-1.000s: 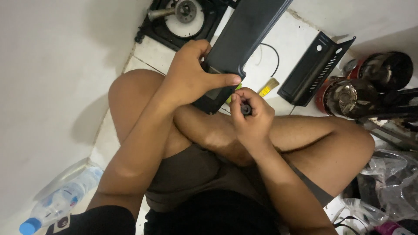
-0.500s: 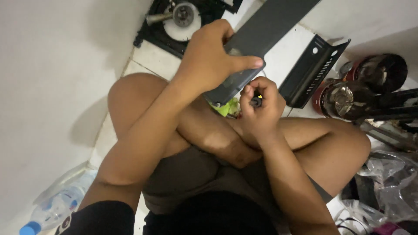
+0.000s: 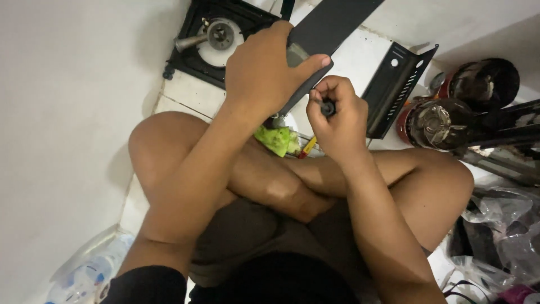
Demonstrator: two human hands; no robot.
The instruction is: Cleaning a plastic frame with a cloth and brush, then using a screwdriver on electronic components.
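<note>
I sit cross-legged on a white tiled floor. My left hand (image 3: 269,67) grips the near end of a long black metal panel (image 3: 332,25) that slants up to the top right. My right hand (image 3: 337,121) is closed just right of that end, pinching a small black round knob-like part (image 3: 327,107) between thumb and fingers. A green crumpled cloth (image 3: 277,139) and a yellow-handled tool (image 3: 308,147) lie on the floor under the hands, partly hidden by my legs.
A black gas burner unit (image 3: 216,36) sits on the floor at the top. A black vented metal bracket (image 3: 394,90) leans at the right, beside dark round parts (image 3: 433,121). Clear plastic bags (image 3: 500,236) lie bottom right; a plastic bottle (image 3: 84,276) lies bottom left.
Both hands have lifted with the black panel, which now tilts further away. The green cloth and the yellow tool beneath have come into sight. The right hand has turned at the panel's end.
</note>
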